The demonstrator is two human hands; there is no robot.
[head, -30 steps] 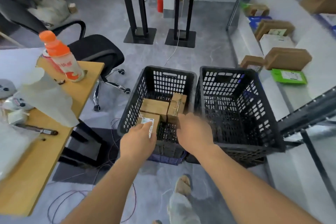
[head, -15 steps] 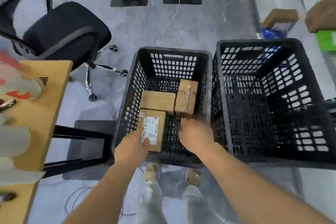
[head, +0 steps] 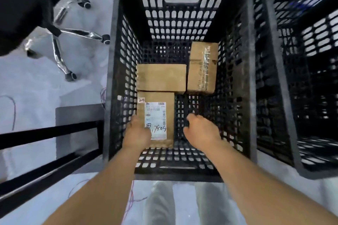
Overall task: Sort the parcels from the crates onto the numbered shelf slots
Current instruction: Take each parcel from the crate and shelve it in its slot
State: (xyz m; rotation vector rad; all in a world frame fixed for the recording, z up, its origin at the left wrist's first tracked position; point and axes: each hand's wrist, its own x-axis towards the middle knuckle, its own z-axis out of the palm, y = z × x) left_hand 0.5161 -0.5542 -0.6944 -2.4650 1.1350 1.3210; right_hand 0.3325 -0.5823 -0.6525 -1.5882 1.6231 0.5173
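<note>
A black slatted crate stands on the floor below me with three brown cardboard parcels in it. The nearest parcel carries a white shipping label and a small tag marked 2-4. My left hand grips its near left corner. My right hand hovers inside the crate to the parcel's right, fingers curled and apart, holding nothing. A plain parcel lies behind the labelled one, and a taped parcel lies at the back right.
A second black crate stands right beside the first on the right. A black office chair with chrome legs is at the upper left. Black table legs cross the left side. Thin cables lie on the grey floor near my legs.
The view has dropped closer over the left crate; the desk and shelves have left the frame. Both hands have sunk deeper into the crate, the left staying on the labelled parcel.
</note>
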